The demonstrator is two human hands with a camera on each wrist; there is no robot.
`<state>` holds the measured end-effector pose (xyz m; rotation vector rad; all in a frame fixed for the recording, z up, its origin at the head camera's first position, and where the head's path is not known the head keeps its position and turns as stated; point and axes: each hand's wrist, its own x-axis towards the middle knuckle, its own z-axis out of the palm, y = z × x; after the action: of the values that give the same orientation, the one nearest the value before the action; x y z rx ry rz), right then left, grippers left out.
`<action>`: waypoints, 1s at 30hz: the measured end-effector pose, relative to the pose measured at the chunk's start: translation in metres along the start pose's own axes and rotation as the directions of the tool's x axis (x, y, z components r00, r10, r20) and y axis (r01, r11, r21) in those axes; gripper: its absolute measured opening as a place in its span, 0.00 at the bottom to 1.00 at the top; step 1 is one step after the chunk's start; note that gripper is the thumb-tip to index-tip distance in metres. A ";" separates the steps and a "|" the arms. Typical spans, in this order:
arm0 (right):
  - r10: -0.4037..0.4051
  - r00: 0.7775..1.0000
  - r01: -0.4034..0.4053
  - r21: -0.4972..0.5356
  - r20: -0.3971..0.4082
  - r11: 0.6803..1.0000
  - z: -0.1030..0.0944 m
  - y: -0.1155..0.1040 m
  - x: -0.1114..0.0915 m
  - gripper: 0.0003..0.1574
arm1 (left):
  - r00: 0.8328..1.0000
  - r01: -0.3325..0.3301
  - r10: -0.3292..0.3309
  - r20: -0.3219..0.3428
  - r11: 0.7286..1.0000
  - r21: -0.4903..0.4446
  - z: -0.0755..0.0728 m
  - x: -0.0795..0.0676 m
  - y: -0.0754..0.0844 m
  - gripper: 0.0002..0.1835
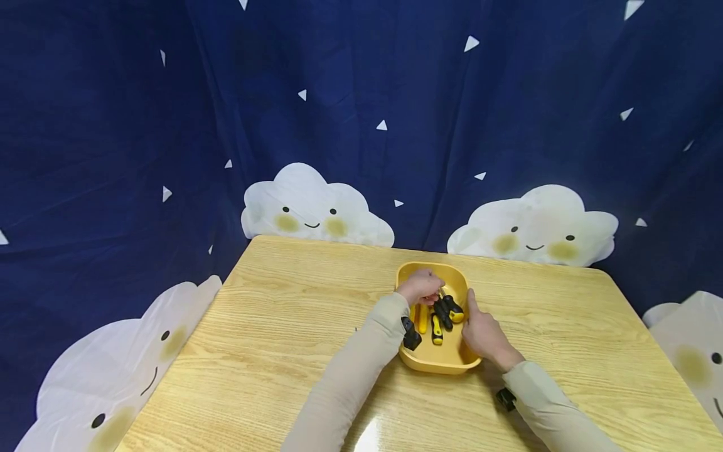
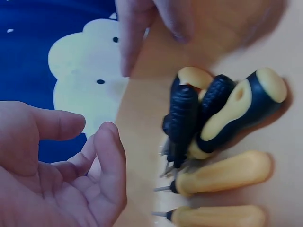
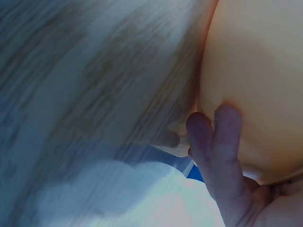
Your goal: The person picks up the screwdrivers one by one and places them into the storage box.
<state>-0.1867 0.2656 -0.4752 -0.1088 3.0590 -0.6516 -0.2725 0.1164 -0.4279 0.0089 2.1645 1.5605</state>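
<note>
A yellow plastic bin (image 1: 437, 364) stands on the table with several hand tools inside. My left hand (image 1: 420, 287) is over its far left part; in the left wrist view its fingers (image 2: 110, 161) are loosely bent, thumb apart, with nothing between them. Close by lie a yellow-and-black screwdriver (image 2: 244, 111), black ribbed handles (image 2: 183, 116) and two yellow-handled screwdrivers (image 2: 225, 172) with thin metal shafts. My right hand (image 1: 487, 333) grips the bin's right side at the rim, fingers (image 3: 227, 137) against the outer wall. A short yellow-and-black screwdriver (image 1: 437, 329) lies toward the near end.
The bin sits on a light wooden table (image 1: 282, 314), right of the middle. A dark blue curtain (image 1: 350, 125) with white clouds (image 1: 316, 207) hangs behind the table's far edge and along its sides. Each wrist wears a small black device (image 1: 411, 336).
</note>
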 end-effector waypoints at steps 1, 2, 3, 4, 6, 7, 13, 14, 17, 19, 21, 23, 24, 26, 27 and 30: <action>-0.001 1.000 0.001 0.001 -0.001 1.000 0.000 0.000 0.000 0.45 | 1.000 -0.009 0.009 0.005 1.000 -0.007 -0.002 -0.001 0.001 0.08; -0.003 1.000 0.003 0.000 -0.002 1.000 0.000 0.000 0.000 0.45 | 1.000 -0.020 0.020 0.011 1.000 -0.012 -0.004 -0.003 0.002 0.08; -0.004 1.000 0.004 -0.003 -0.002 1.000 0.000 0.000 0.000 0.45 | 0.999 -0.030 0.031 0.020 0.999 -0.017 -0.006 -0.005 0.003 0.08; -0.003 1.000 0.003 -0.003 0.000 1.000 0.000 0.000 0.000 0.45 | 0.999 -0.041 0.042 0.031 0.999 -0.019 -0.009 -0.007 0.004 0.08; -0.002 1.000 0.002 -0.002 0.008 1.000 -0.001 0.000 0.000 0.45 | 0.997 -0.064 0.065 0.051 0.998 -0.019 -0.015 -0.011 0.006 0.08; 0.001 1.000 -0.001 0.002 0.014 1.000 -0.001 0.000 0.000 0.45 | 0.996 -0.073 0.074 0.057 0.997 -0.016 -0.018 -0.012 0.007 0.08; 0.013 1.000 -0.013 0.010 0.028 1.000 -0.001 0.000 0.000 0.46 | 0.989 -0.117 0.118 0.087 0.993 -0.008 -0.036 -0.019 0.007 0.09; 0.012 1.000 -0.012 0.009 0.027 1.000 -0.001 0.001 0.000 0.46 | 0.988 -0.123 0.124 0.093 0.992 -0.011 -0.039 -0.020 0.007 0.10; 0.008 1.000 -0.008 0.007 0.023 1.000 0.000 0.001 0.000 0.46 | 0.984 -0.140 0.140 0.106 0.990 -0.008 -0.047 -0.022 0.004 0.10; 0.003 1.000 -0.004 0.005 0.020 1.000 0.000 0.002 0.000 0.46 | 0.982 -0.148 0.147 0.117 0.989 -0.001 -0.053 -0.026 0.003 0.11; 0.001 1.000 -0.001 0.003 0.019 1.000 0.000 0.002 0.000 0.46 | 0.982 -0.153 0.150 0.118 0.988 0.018 -0.059 -0.030 0.003 0.11; 0.000 1.000 0.000 0.001 0.019 1.000 0.000 0.002 0.000 0.46 | 0.981 -0.158 0.152 0.117 0.987 0.040 -0.064 -0.033 0.002 0.11; 0.001 1.000 -0.001 0.001 0.019 1.000 0.000 0.002 0.000 0.46 | 0.982 -0.159 0.152 0.114 0.986 0.049 -0.066 -0.034 0.002 0.11; -0.002 1.000 0.002 0.000 0.017 1.000 0.000 0.002 0.000 0.46 | 0.984 -0.154 0.147 0.104 0.986 0.069 -0.071 -0.037 0.000 0.11; -0.003 1.000 0.003 0.002 0.017 1.000 0.000 0.002 0.000 0.46 | 0.985 -0.152 0.145 0.098 0.985 0.079 -0.074 -0.038 -0.001 0.12; -0.009 1.000 0.009 0.000 0.012 1.000 0.000 0.002 0.000 0.46 | 0.987 -0.144 0.136 0.080 0.984 0.102 -0.082 -0.043 -0.006 0.13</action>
<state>-0.1864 0.2677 -0.4758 -0.1261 3.0488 -0.6481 -0.2634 0.0297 -0.3977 0.2537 2.2289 1.4919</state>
